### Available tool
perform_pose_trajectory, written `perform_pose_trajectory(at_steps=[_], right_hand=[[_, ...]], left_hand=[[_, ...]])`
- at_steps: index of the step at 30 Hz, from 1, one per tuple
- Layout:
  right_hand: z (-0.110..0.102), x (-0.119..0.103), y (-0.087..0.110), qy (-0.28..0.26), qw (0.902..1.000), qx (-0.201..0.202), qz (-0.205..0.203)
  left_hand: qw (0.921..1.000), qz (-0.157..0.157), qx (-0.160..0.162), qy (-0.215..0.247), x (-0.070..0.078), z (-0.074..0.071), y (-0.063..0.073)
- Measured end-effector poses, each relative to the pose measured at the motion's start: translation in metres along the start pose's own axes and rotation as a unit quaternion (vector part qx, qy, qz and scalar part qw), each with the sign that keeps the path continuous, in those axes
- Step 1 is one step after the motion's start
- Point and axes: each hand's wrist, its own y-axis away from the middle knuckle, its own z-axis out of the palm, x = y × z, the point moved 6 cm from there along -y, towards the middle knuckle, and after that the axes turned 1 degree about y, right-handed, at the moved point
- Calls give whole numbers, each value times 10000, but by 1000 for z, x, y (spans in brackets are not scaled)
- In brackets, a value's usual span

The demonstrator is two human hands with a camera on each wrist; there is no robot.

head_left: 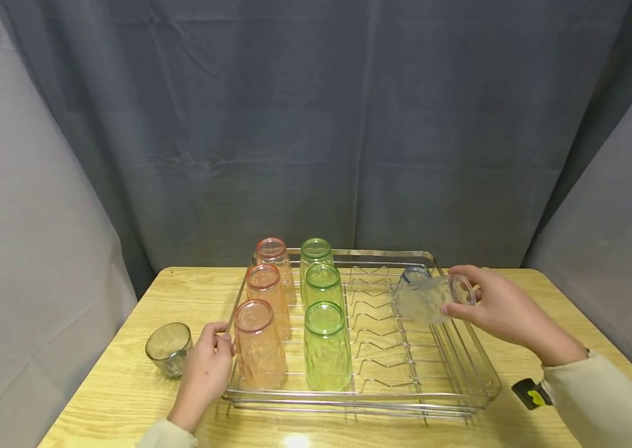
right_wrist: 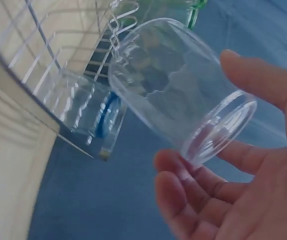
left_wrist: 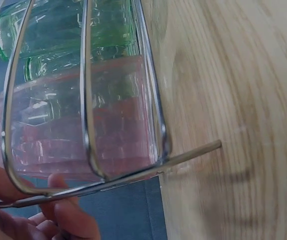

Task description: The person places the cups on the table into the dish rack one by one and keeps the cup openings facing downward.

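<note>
My right hand (head_left: 497, 305) grips a clear glass (head_left: 430, 303) by its base end. The glass is tipped on its side over the right part of a wire dish rack (head_left: 372, 253). In the right wrist view, thumb and fingers close round the base of the clear glass (right_wrist: 168, 85). Behind it a blue-tinted glass (right_wrist: 86, 110) stands upside down in the rack. My left hand (head_left: 207, 367) holds the rack's left side near the front corner. Up close in the left wrist view, the fingers curl about the rack's rail (left_wrist: 86, 100).
Three upside-down orange glasses (head_left: 259, 354) line the rack's left side, beside three green glasses (head_left: 327, 358). A dark grey glass (head_left: 170, 348) stands on the wooden table (head_left: 103, 398), left of my left hand. A grey curtain (head_left: 316, 137) hangs behind the table.
</note>
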Motion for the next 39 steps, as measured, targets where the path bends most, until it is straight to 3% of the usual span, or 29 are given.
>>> perform_pose_trajectory(at_steps=[5, 11, 18, 23, 28, 39], right_hand=[[-4, -4, -15, 539, 9978, -297, 224], [10, -10, -30, 718, 9942, -755, 262], [24, -20, -45, 1074, 9914, -744, 45], [34, -21, -52, 1162, 9887, -937, 100], [46, -19, -54, 1254, 9855, -1141, 118], [60, -10, -54, 1255, 9848, -1188, 161]], left_hand=[[10000, 1, 55, 48, 1, 0, 1], [9999, -103, 73, 106, -2, 0, 2], [9997, -158, 48, 206, -3, 1, 1], [9994, -177, 31, 287, -3, 2, 0], [9993, -195, 40, 314, -2, 1, 1], [9987, -264, 79, 422, -4, 2, 1]])
